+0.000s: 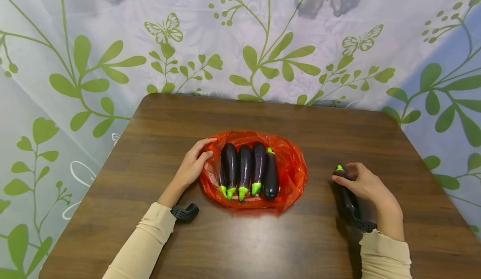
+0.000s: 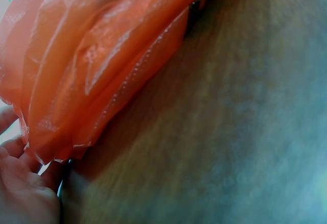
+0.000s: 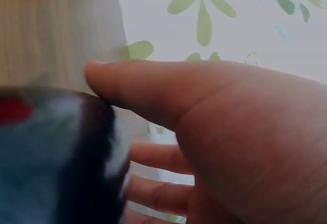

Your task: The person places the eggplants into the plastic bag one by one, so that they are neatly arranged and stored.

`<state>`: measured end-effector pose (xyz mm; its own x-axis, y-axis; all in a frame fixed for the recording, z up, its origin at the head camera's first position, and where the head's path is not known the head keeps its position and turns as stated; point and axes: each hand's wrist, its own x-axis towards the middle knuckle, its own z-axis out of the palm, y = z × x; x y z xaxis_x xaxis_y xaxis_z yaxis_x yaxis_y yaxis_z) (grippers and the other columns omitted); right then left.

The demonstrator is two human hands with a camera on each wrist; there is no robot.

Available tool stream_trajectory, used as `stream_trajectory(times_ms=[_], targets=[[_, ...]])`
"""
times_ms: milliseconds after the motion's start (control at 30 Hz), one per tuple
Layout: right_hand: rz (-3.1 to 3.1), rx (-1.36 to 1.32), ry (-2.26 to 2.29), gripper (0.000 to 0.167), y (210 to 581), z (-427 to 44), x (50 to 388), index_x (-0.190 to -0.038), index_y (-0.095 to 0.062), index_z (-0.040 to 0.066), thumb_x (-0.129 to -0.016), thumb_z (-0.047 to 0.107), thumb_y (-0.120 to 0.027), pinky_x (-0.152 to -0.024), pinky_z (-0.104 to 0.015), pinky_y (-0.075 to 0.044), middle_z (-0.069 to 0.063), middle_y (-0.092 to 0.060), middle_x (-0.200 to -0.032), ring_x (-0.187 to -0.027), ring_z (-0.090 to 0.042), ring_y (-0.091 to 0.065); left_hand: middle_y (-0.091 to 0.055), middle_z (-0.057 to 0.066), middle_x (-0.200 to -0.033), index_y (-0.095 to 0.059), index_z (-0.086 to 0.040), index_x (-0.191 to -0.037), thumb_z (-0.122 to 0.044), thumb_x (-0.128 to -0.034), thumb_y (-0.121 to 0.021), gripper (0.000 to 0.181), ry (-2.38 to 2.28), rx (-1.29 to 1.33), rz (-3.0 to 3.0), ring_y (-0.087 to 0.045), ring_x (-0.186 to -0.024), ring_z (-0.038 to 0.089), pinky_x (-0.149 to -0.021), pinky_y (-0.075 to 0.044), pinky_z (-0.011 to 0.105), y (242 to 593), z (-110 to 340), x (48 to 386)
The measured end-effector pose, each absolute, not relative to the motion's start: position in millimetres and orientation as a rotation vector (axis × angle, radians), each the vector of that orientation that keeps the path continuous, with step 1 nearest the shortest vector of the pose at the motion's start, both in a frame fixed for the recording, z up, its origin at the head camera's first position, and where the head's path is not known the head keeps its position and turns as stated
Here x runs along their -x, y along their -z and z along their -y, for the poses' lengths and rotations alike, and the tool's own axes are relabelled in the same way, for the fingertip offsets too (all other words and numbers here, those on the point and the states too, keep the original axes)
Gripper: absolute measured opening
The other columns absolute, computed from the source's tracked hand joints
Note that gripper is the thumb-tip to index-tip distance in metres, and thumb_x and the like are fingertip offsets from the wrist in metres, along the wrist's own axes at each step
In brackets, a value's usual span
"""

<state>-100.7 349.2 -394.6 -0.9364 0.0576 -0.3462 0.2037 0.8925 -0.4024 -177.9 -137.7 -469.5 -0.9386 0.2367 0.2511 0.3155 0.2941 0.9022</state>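
A red plastic bag (image 1: 292, 166) lies spread on the table with several dark purple eggplants (image 1: 245, 168) side by side in it. Most have their bright green stem ends toward the person; the rightmost points its stem away. At the bag's left rim, my left hand (image 1: 192, 164) grips the plastic between thumb and fingers. The left wrist view shows the bag's side (image 2: 97, 70) rising from that hand. To the right of the bag, my right hand (image 1: 370, 185) holds a single eggplant (image 1: 347, 197), green end away from me. Its glossy dark body (image 3: 87, 157) fills the right wrist view's lower left.
The brown wooden table (image 1: 240, 245) has rounded far corners. Behind it hangs a pale cloth (image 1: 210, 32) printed with green leaves and butterflies. Each wrist wears a black band, such as the left wristband (image 1: 185, 213).
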Motion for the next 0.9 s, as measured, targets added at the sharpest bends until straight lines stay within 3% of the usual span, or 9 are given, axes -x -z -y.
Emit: stream_trajectory(times_ms=[300, 900], targets=[[-2.759, -0.121, 0.646, 0.080, 393, -348, 98, -0.145, -0.040, -0.009, -0.099, 0.053, -0.060, -0.090, -0.065, -0.051, -0.039, -0.054, -0.135, -0.117, -0.056, -0.056, -0.054, 0.013, -0.149, -0.058, -0.011, -0.144, -0.015, -0.1061, -0.054, 0.039, 1.748, 0.526, 2.481, -0.047, -0.141, 0.032, -0.121, -0.033, 0.053, 467, 138, 178], [-2.868, -0.155, 0.815, 0.079, 389, -339, 99, -0.150, -0.038, -0.005, -0.100, 0.052, -0.061, -0.094, -0.066, -0.047, -0.038, -0.052, -0.141, -0.124, -0.056, -0.052, -0.054, 0.013, -0.149, -0.059, -0.011, -0.144, -0.016, -0.1058, -0.055, 0.038, 1.758, 0.517, 2.483, -0.047, -0.141, 0.032, -0.121, -0.033, 0.053, 468, 139, 178]])
